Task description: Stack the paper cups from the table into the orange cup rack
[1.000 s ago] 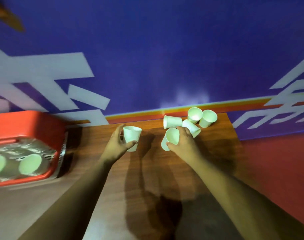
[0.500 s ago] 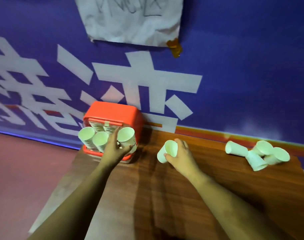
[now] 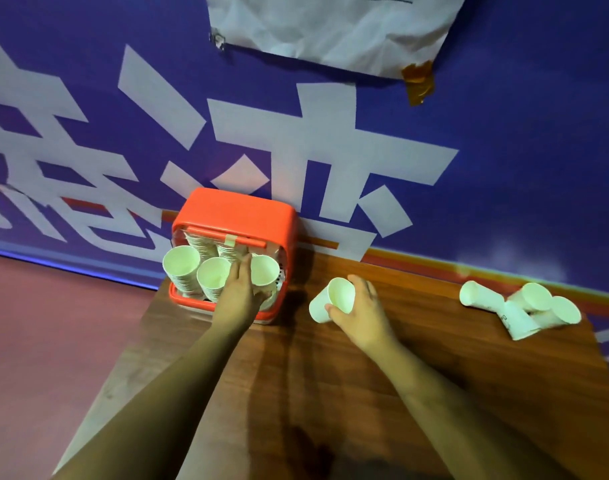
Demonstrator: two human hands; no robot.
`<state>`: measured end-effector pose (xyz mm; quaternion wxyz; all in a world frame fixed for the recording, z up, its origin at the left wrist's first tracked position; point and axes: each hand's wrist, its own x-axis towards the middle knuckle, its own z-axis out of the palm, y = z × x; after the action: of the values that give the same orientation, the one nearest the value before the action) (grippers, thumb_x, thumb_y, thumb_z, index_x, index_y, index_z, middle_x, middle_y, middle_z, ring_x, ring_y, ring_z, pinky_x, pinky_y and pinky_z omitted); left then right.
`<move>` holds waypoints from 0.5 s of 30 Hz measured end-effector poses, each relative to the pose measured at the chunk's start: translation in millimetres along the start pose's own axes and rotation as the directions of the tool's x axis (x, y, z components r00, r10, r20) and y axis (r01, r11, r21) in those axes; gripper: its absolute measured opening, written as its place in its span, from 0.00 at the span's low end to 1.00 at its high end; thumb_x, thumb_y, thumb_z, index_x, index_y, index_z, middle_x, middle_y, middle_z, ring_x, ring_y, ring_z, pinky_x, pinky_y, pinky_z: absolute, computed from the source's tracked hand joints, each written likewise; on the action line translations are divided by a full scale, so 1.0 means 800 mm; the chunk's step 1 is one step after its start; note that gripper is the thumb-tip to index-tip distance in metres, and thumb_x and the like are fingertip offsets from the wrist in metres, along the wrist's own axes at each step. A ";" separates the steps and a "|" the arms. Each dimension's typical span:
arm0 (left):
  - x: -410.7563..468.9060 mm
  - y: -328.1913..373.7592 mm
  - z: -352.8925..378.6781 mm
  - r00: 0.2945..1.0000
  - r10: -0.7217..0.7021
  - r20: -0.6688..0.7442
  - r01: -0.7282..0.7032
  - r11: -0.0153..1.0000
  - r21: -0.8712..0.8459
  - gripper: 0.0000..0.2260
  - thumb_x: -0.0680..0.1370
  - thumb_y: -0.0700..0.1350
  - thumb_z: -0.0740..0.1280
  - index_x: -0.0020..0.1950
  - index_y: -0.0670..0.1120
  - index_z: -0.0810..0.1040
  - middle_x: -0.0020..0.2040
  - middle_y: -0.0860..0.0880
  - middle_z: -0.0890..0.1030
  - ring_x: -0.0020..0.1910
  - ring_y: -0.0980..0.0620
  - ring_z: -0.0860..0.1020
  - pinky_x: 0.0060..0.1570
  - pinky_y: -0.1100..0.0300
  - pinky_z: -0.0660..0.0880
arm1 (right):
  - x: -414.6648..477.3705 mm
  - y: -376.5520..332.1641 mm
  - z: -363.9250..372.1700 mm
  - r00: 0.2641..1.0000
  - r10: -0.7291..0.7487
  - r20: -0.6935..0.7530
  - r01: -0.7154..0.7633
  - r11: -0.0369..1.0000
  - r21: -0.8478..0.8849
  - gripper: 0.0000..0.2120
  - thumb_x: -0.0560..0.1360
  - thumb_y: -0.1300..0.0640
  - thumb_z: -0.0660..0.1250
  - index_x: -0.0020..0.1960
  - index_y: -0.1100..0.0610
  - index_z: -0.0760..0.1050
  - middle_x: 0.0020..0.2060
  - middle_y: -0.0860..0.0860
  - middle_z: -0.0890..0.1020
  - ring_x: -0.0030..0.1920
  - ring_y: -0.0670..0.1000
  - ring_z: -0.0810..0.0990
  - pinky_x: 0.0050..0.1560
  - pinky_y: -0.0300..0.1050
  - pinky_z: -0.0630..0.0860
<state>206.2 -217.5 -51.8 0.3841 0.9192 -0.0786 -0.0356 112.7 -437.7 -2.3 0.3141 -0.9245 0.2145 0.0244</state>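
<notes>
**Slide the Cup in Straight and Soft**

We have a cup in each hand. Our left hand (image 3: 240, 292) is at the orange rack (image 3: 240, 213). Its fingers and thumb curl around the left cup (image 3: 263, 270). That cup sits at the front of the pile on the right side of the rack, with its open end facing us. Two more piles (image 3: 181, 266) poke out just beside it.

Our right hand (image 3: 360, 311) grips the right cup (image 3: 334, 299), tipped on its side. It is low over the table (image 3: 330, 393), near the rack but apart from it. We cannot tell if it touches the wood. A few loose cups (image 3: 524, 310) lie in a heap well away at the right end of the table.

We think the job now is to push the left cup snugly into its pile. We should line it up with the pile so it does not go in crooked. We should push softly, because paper cups squash easily. One finger is right next to the middle pile, so we must not bump it. We let go only when the cup sits tight.

The right cup can go next, bottom end first.
</notes>
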 end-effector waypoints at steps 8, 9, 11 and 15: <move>-0.001 -0.046 0.025 0.983 -0.042 0.179 0.028 0.997 0.076 0.39 0.75 0.47 0.73 0.80 0.41 0.55 0.75 0.39 0.63 0.74 0.38 0.63 0.71 0.46 0.63 | 0.011 -0.032 0.009 1.000 -0.012 -0.016 0.013 0.997 0.073 0.37 0.71 0.46 0.74 0.74 0.50 0.61 0.69 0.49 0.67 0.65 0.52 0.71 0.59 0.48 0.77; -0.001 -0.050 0.026 0.981 -0.052 0.185 0.043 0.998 0.055 0.40 0.75 0.48 0.73 0.80 0.40 0.55 0.75 0.38 0.63 0.75 0.38 0.62 0.72 0.46 0.62 | 0.014 -0.038 0.010 0.999 -0.026 -0.019 0.028 0.995 0.092 0.37 0.70 0.47 0.75 0.74 0.50 0.61 0.68 0.49 0.67 0.65 0.52 0.71 0.59 0.47 0.77; 0.002 -0.056 0.027 0.979 -0.066 0.193 0.065 0.998 0.014 0.39 0.75 0.50 0.73 0.80 0.41 0.56 0.75 0.38 0.64 0.75 0.40 0.63 0.73 0.47 0.62 | 0.016 -0.051 0.016 0.997 -0.076 -0.029 0.079 0.987 0.138 0.35 0.70 0.50 0.75 0.72 0.51 0.63 0.67 0.49 0.68 0.63 0.51 0.71 0.55 0.42 0.75; 0.006 -0.063 0.027 0.979 -0.078 0.187 0.098 0.990 -0.102 0.38 0.73 0.48 0.75 0.78 0.43 0.61 0.71 0.42 0.71 0.69 0.44 0.71 0.68 0.49 0.69 | 0.021 -0.075 0.039 0.982 -0.186 -0.037 0.189 0.957 0.219 0.34 0.68 0.54 0.77 0.70 0.53 0.66 0.65 0.49 0.69 0.62 0.48 0.72 0.53 0.37 0.73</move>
<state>214.4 -198.4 -103.1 0.4235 0.8920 -0.0705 -0.1411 155.5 -383.1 3.8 0.4145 -0.9000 0.1297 -0.0368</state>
